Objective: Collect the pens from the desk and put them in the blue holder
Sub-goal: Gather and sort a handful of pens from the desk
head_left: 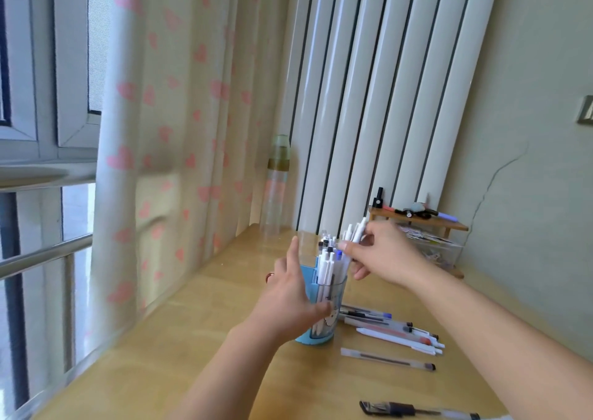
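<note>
The blue holder stands on the wooden desk, its clear front showing several white pens upright inside. My left hand wraps the holder's left side, thumb across the front, index finger raised. My right hand sits above and to the right of the holder, pinching the top of a white pen that points down into it. Several loose pens lie on the desk right of the holder. A clear pen lies apart, and a dark pen near the front edge.
A clear bottle with a green cap stands at the desk's back by the curtain. A small wooden shelf with small items sits at the back right against the white radiator. A window lies left.
</note>
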